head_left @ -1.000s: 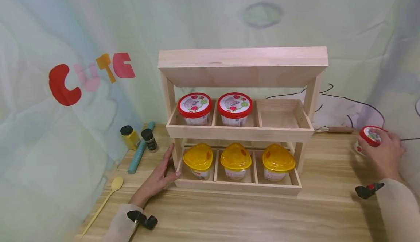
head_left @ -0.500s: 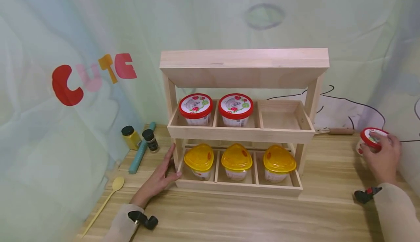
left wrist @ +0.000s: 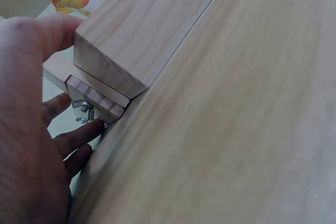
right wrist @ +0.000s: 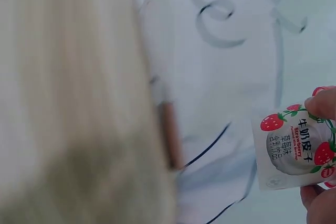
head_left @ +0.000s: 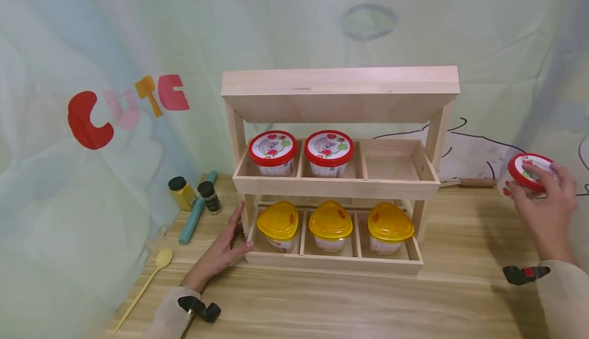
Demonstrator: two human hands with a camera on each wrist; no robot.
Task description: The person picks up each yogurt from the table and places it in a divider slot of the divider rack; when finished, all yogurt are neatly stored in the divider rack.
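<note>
My right hand [head_left: 552,203] grips a small white cup [head_left: 517,185] with a red-rimmed lid, raised above the table at the far right. In the right wrist view the cup's strawberry label [right wrist: 294,145] faces the camera, pinched between thumb and fingers. My left hand [head_left: 218,254] rests against the left side of a two-tier wooden rack [head_left: 336,189], thumb at the lower tray's corner. Its fingers lie fairly straight along the side, near a wing nut [left wrist: 86,109]. Two matching cups, a left one [head_left: 273,147] and a middle one [head_left: 329,147], stand in the upper tray; its right compartment is empty.
Several yellow-lidded cups [head_left: 331,221] fill the lower tray. Left of the rack are a yellow jar [head_left: 182,195], a black-capped bottle [head_left: 209,197], a teal stick [head_left: 195,216] and a yellow spoon [head_left: 163,258]. A brown handle [head_left: 477,182] lies behind the rack at right.
My right hand has lifted the red-lidded cup up off the table and slightly to the right. The left hand has stayed at the rack's side.
</note>
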